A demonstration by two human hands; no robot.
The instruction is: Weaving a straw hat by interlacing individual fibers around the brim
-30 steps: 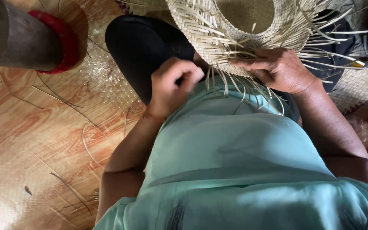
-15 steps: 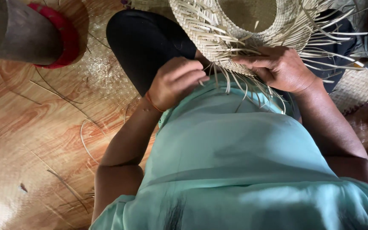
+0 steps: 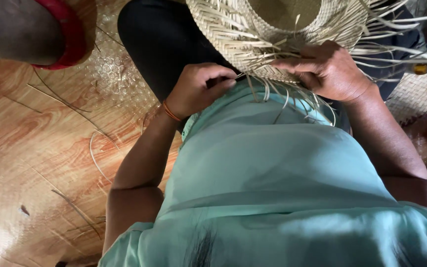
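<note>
Hat (image 3: 273, 29) on lap, brim edge unfinished (loose straw ends). Left hand (image 3: 198, 89) at brim's near edge, fingers pinched together on a strand. Right hand (image 3: 332, 71) pressed flat on brim, fingers together, gripping weave.

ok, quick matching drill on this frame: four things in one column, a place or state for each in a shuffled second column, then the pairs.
1. left hand
2. right hand
3. woven straw hat
4. red-rimmed container

A. top left, on the floor
B. brim unfinished, loose strands sticking out
C. fingers pinched shut at the brim edge
D. laid flat on the brim

Pairs: 1-C, 2-D, 3-B, 4-A
</note>
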